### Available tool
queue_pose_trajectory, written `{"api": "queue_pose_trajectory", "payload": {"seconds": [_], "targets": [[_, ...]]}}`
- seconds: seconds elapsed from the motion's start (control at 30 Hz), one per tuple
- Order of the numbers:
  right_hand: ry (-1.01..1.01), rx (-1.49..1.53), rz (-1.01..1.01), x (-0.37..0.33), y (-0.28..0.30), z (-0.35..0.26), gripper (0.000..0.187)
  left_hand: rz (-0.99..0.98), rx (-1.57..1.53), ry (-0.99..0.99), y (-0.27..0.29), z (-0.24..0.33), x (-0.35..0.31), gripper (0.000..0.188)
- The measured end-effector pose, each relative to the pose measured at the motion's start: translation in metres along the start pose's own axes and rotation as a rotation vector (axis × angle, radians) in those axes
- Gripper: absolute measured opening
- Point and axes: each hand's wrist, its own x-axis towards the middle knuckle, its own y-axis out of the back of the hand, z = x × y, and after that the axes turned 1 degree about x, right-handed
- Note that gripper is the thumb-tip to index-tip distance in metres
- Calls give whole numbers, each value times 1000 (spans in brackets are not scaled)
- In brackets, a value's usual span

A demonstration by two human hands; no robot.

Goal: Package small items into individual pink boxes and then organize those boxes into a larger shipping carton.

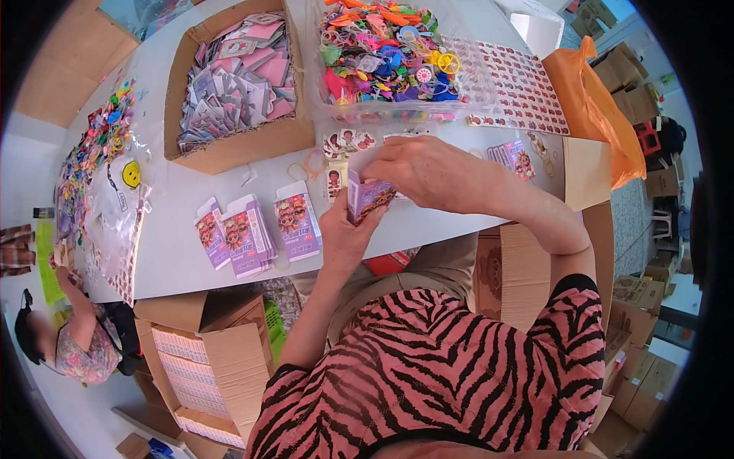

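Observation:
My left hand (345,233) is closed around a small purple printed box (371,200), held upright above the table's near edge. Over the top of that box, my right hand (420,172) has its fingers bent together. Whatever lies between those fingertips is hidden from view. Just beyond the hands are small character stickers (349,141) and a pale strip with a printed figure (334,180). To the left lie flat purple boxes in small stacks (246,236), with another purple box (298,222) beside them.
A cardboard box (174,138) of pink and grey cards and a clear bin (367,113) of colourful plastic trinkets stand behind. Sticker sheets (524,88), an orange bag (604,122) and rubber bands (297,172) lie around. An open carton (233,367) is below; another person (84,344) sits left.

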Motion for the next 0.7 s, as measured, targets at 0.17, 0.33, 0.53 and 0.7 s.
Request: {"api": "queue_pose_trajectory", "payload": {"seconds": [0.17, 0.33, 0.53, 0.7], "targets": [[-4, 59, 415, 3, 6, -9, 35, -79, -476, -8, 6, 10, -1, 34], [-322, 345, 522, -18, 10, -11, 35, -82, -547, -11, 9, 15, -4, 38], [-244, 328, 551, -19, -4, -14, 29, -87, -494, -36, 4, 21, -6, 41], [-41, -21, 544, -18, -4, -12, 27, -37, -431, -49, 1, 19, -8, 40]]}}
